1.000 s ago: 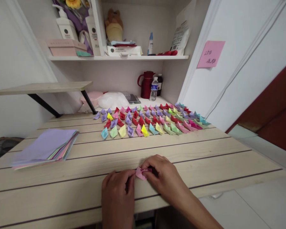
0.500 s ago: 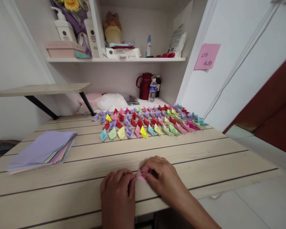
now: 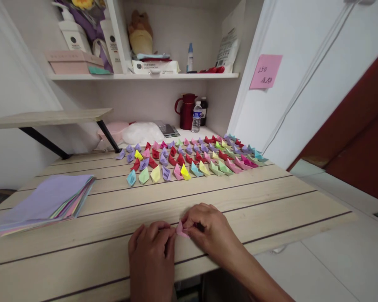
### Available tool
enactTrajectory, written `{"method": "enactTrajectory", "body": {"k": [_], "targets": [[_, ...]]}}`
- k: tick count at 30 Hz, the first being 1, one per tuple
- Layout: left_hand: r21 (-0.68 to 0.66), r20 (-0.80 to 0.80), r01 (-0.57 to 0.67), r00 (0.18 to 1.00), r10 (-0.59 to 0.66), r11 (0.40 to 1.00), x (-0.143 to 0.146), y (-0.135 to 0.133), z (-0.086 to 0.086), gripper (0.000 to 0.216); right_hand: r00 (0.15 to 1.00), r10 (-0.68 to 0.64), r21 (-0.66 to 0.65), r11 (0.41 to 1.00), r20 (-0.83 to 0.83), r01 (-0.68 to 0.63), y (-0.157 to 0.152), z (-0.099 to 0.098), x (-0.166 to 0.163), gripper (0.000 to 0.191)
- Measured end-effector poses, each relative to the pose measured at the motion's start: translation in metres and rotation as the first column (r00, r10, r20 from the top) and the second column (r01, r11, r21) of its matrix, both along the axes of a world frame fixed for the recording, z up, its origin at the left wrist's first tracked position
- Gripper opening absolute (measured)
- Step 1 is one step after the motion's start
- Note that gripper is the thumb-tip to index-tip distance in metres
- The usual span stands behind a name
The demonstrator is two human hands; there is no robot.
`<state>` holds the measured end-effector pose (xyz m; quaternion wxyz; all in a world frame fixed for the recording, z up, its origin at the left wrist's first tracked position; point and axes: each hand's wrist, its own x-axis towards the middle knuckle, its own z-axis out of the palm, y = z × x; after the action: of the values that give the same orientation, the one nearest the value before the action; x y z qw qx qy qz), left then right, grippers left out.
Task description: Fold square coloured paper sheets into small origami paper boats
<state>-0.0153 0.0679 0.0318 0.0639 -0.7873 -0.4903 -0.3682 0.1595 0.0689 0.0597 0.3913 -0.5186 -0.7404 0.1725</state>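
Between my hands, just above the near part of the wooden table [image 3: 113,251], is a small piece of folded pink paper [image 3: 181,230]. My right hand [image 3: 206,226] pinches its right side between thumb and fingers, covering part of it. At its left edge, the fingertips of my left hand [image 3: 153,247] close on the paper, with the other fingers curled together. Farther back stand rows of little folded paper boats [image 3: 166,173] in red, purple, pink, yellow, green and blue.
A stack of coloured paper sheets [image 3: 50,197] lies at the left. Behind it a small raised wooden shelf [image 3: 50,117] stands on black legs. At the back are a red jug [image 3: 187,113] and a water bottle [image 3: 196,117]. The table's right edge drops to a tiled floor [image 3: 321,268].
The view has swung slightly to the right, so everything sits a little farther left. Both hands keep their hold on the pink paper, with only slight finger movement.
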Motion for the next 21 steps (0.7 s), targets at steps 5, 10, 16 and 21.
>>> {"method": "enactTrajectory", "body": {"k": [5, 10, 16, 21], "targets": [[0.038, -0.024, 0.026, 0.999, -0.025, 0.999, -0.0021, 0.0017, -0.0012, 0.018, 1.000, 0.021, 0.009, 1.000, -0.019, -0.021, 0.0003, -0.0025, 0.0012, 0.023], [0.055, -0.065, 0.041, 0.997, -0.038, 0.998, -0.0001, 0.0004, 0.0016, 0.014, 0.999, 0.024, 0.009, 1.000, -0.031, -0.024, 0.0013, -0.0042, 0.0015, 0.026], [0.069, 0.030, 0.033, 0.999, -0.035, 0.997, -0.0002, 0.0018, -0.0003, 0.029, 0.999, -0.024, 0.053, 0.998, -0.035, 0.026, 0.0003, -0.0062, 0.0020, 0.027], [-0.074, 0.020, 0.088, 0.996, -0.087, 0.993, -0.0059, 0.0034, -0.0033, 0.012, 1.000, 0.003, 0.054, 0.999, -0.007, -0.003, -0.0014, -0.0041, 0.0017, 0.025]]}}
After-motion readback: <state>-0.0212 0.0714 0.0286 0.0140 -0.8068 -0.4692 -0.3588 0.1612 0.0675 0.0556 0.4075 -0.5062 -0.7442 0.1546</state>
